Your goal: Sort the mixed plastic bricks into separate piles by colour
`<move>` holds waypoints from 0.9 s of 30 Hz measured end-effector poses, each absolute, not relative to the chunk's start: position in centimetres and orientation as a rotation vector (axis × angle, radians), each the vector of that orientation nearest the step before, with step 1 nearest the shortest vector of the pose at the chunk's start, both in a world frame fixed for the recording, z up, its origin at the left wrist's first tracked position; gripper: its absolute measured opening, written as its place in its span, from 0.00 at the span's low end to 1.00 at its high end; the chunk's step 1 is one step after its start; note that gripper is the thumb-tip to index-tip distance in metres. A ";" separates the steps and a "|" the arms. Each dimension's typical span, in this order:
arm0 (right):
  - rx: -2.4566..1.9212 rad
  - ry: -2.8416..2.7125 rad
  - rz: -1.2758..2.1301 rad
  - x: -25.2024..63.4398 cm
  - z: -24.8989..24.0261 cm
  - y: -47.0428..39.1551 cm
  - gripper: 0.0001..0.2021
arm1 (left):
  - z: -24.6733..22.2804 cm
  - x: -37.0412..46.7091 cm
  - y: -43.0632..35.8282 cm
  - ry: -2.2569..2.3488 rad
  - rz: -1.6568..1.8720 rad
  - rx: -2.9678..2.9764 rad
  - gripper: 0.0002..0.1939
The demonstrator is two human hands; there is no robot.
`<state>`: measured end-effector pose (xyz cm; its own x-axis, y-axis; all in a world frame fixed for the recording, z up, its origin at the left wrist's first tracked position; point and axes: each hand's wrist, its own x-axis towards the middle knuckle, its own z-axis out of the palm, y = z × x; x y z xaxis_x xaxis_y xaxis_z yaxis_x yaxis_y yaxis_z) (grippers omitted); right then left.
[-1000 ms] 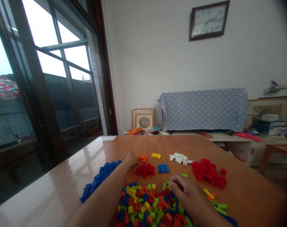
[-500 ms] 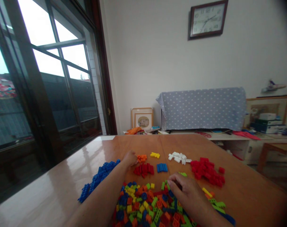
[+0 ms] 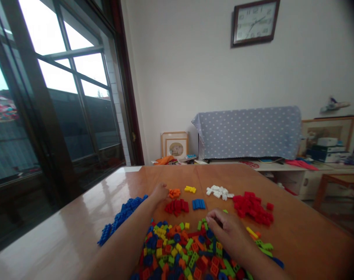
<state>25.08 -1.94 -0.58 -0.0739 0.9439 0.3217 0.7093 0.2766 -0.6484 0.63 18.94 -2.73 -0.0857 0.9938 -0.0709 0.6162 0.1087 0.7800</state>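
Note:
My left hand [image 3: 160,193] reaches out to the left edge of a small group of orange building bricks [image 3: 174,193]. Its fingers are bent together beside them, and what they pinch, if anything, is hidden. My right hand [image 3: 225,225] is curled above the right side of a big mixed pile of bricks [image 3: 179,249], thumb against forefinger; I cannot make out anything between them. Just beyond the pile lie a row of red bricks [image 3: 177,207] and a few blue bricks [image 3: 198,204]. Several yellow bricks [image 3: 190,189] sit right of the orange ones.
A heap of blue bricks [image 3: 121,217] lies left of my left forearm. White bricks [image 3: 219,192] and a red heap [image 3: 252,208] are at the right. Loose green bricks [image 3: 264,245] lie by my right forearm. The wooden table [image 3: 77,225] has its far edge near a cabinet.
My left hand stays beside the orange bricks, with its fingers shifted slightly. The right hand hardly moves over the pile. The whole view has shifted a little.

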 end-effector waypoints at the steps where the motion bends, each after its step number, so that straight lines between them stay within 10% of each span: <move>1: -1.496 -1.842 0.421 25.2 -0.6 -2.0 0.15 | -2.4 0.5 18.6 1.755 0.785 1.573 0.20; 27: -1.437 -1.945 0.478 26.2 -1.5 -1.7 0.12 | 0.0 -3.1 2.2 1.245 0.521 2.175 0.23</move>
